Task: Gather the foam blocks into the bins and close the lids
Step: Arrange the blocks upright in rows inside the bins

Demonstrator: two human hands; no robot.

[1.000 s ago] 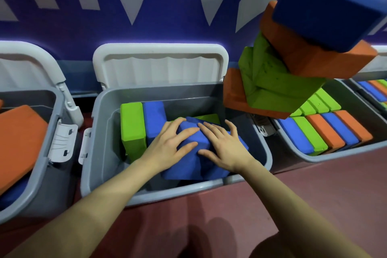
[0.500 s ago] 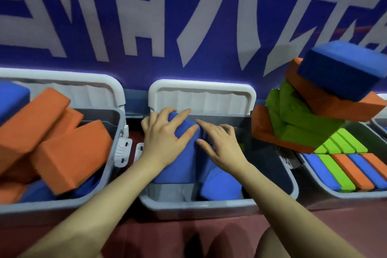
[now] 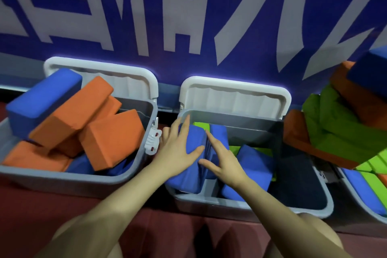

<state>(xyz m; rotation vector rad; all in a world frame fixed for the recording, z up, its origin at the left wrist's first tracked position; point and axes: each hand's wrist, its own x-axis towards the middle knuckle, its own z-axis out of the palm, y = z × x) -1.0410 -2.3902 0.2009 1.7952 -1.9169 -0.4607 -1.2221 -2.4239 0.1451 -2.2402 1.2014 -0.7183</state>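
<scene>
Wall [image 3: 125, 6]: blue with large white lettering, fills the upper half of the frame.

Floor [image 3: 167, 226]: dark red, lower frame, carries the bins.

Left bin [image 3: 104, 176]: grey, left of centre, lid [image 3: 134, 81] propped open against the wall; heaped above its rim with orange blocks [image 3: 113, 138] and one blue one at upper left (too proud for the lid to shut, by the look of it).

Middle bin [image 3: 303, 211]: grey, centre-right, lid [image 3: 234, 98] also upright; holds blue and green blocks, its right half dark and seemingly unfilled.

Pile [image 3: 339, 128]: green, orange and blue blocks stacked at the right edge of the frame, over a third bin [image 3: 356, 192] only partly in view.

Blue block [image 3: 188, 165]: the item in hand, at the middle bin's left end, long axis running from the near rim up toward the lid, its near end overhanging the rim.

Left hand [image 3: 180, 148]: flat on top of the block, fingers [image 3: 184, 125] spread and straight, pressing, not gripping.

Right hand [image 3: 222, 161]: just right of the block, fingers loosely spread, thumb touching the block's right edge; grips nothing.

Judgement: the block lies directly beneath the left hand, the nearer of the two; seating it calls for a push down and rightward into the bin.
</scene>
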